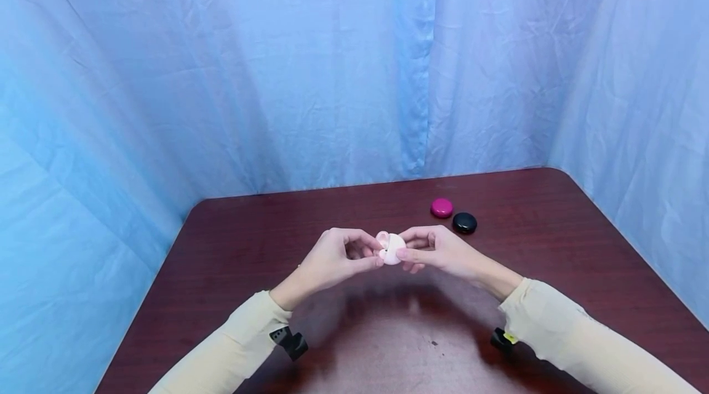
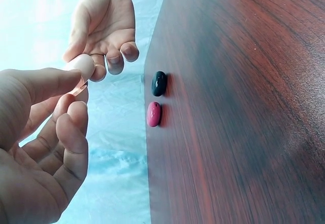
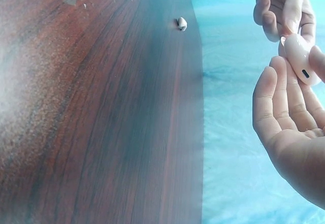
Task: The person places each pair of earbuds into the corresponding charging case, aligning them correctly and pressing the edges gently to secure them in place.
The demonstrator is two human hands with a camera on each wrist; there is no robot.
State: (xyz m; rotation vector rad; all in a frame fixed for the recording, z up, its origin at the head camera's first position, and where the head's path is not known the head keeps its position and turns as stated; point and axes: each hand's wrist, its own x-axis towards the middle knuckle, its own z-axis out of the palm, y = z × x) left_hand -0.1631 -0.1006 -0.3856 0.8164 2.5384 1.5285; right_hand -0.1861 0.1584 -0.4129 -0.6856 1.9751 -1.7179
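Observation:
A small, pale pinkish-white rounded earbud case is held above the table between both hands, its lid standing open. My right hand grips the case body by thumb and fingers. From the left, my left hand pinches at the opened edge, and its fingertips hide whether an earbud is between them. In the right wrist view a dark charging slot shows on the case. The left wrist view shows both hands meeting at the case.
On the dark red wooden table, a magenta round case and a black round case lie beyond my right hand. A small pale object lies on the table in the right wrist view. Blue curtains surround the table.

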